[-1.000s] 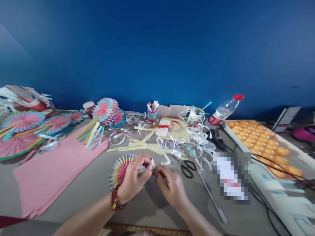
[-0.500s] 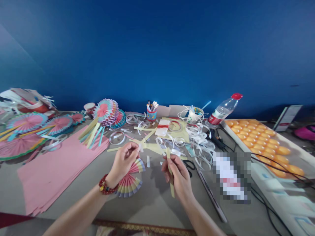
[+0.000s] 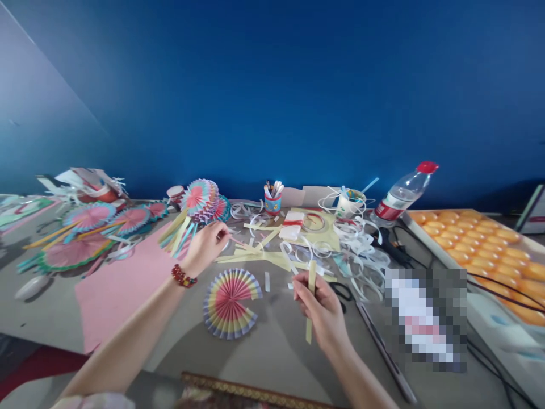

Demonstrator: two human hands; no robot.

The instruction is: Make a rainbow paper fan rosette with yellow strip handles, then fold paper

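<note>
My right hand (image 3: 319, 304) is closed around a pale yellow paper strip (image 3: 312, 275), which stands nearly upright over the table. My left hand (image 3: 208, 243) is farther back, over the near side of the paper-strip pile, with its fingers pinched together. Whatever may be between those fingertips is too small to make out. Between and below my hands, a pleated paper fan (image 3: 230, 304) lies spread into an almost full circle, pink at the centre with yellow and lilac bands. A gap opens on its right side. Scattered yellow strips (image 3: 272, 257) lie just beyond it.
Pink paper sheets (image 3: 123, 284) and finished fans (image 3: 89, 218) are at left. Curled white strips (image 3: 361, 255), a pen cup (image 3: 273, 201) and a bottle (image 3: 404, 196) stand farther back. Black scissors (image 3: 342, 292), a long utility knife (image 3: 385, 352) and cables lie at right.
My left hand has moved up and away from the fan, which now shows whole. My right hand still holds the yellow strip. The view has turned left.
</note>
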